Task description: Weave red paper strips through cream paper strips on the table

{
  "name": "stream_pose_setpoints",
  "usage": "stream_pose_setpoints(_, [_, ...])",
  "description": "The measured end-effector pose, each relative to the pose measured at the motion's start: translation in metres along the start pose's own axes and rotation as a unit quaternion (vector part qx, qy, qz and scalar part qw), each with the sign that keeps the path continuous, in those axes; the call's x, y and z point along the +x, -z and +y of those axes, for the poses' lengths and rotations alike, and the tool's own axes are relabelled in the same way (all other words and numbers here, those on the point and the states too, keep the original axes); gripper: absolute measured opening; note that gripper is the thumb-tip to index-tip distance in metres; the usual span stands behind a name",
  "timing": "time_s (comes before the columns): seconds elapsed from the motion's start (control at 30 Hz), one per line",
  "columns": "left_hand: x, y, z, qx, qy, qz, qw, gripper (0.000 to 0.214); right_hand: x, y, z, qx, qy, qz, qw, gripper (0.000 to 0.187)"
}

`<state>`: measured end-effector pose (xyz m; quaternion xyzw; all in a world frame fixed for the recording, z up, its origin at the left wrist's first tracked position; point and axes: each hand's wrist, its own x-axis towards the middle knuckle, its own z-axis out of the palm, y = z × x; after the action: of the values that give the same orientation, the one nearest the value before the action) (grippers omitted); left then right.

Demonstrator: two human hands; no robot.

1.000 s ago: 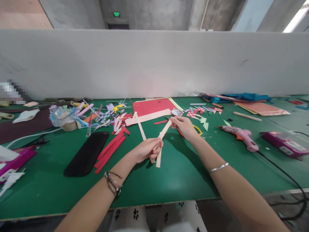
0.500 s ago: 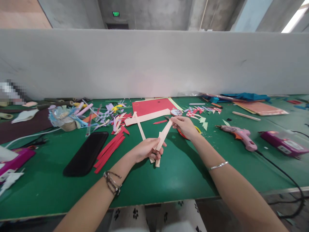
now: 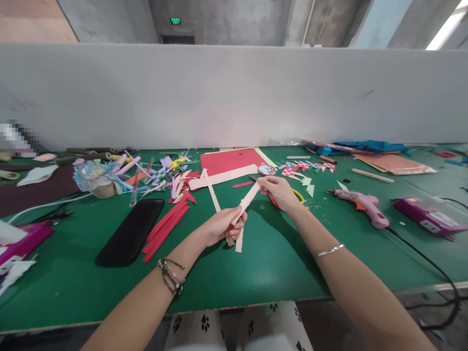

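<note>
A pale peach paper strip [image 3: 249, 199] slants between my two hands. My left hand [image 3: 225, 225] is closed on its lower end, thumb on top. My right hand [image 3: 277, 190] pinches the upper end, and a dark pointed tip shows beside those fingers. Under my left hand lie more pale strips; one long strip [image 3: 211, 191] runs up to the left, and another strip end [image 3: 239, 241] pokes out below. Scissors with red and yellow handles [image 3: 300, 196] are partly hidden by my right hand. Behind are a red paper sheet [image 3: 230, 162] and a pale paper band [image 3: 223, 177].
Red strips [image 3: 166, 231] and a black phone-like slab [image 3: 129, 234] lie left. Further left are colored paper scraps [image 3: 171, 170] and a plastic-wrapped roll [image 3: 98, 180]. On the right are a pink glue gun [image 3: 361, 202] with its cord and a purple power strip [image 3: 431, 217].
My left hand's fingers have curled in more tightly around the strip's lower end. The held strip has tilted slightly; my right hand has barely moved.
</note>
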<state>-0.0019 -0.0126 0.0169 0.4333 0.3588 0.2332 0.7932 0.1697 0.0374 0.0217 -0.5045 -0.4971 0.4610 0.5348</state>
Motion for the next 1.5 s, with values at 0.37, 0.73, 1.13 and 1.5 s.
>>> stream_pose_setpoints(0.37, [0.0027,0.0021,-0.003,-0.003,-0.015,-0.019,1.0,0.029,0.0003,0.0016,-0.0017,0.026,-0.025,-0.01,0.999,0.016])
stream_pose_setpoints(0.73, [0.0034,0.0061,-0.0082,0.016,-0.039,-0.042,0.998,0.026,0.0022,0.0027,0.0022,0.039,-0.03,-0.028,0.998,0.019])
stream_pose_setpoints(1.13, [0.0025,0.0011,-0.0066,0.028,-0.034,-0.022,0.999,0.026,-0.0002,0.0019,-0.0013,0.019,-0.04,-0.025,0.999,0.013])
stream_pose_setpoints(1.5, [0.0029,0.001,-0.0043,0.009,-0.008,-0.012,1.0,0.029,-0.0013,0.0009,-0.0029,0.03,-0.047,-0.029,0.998,0.016])
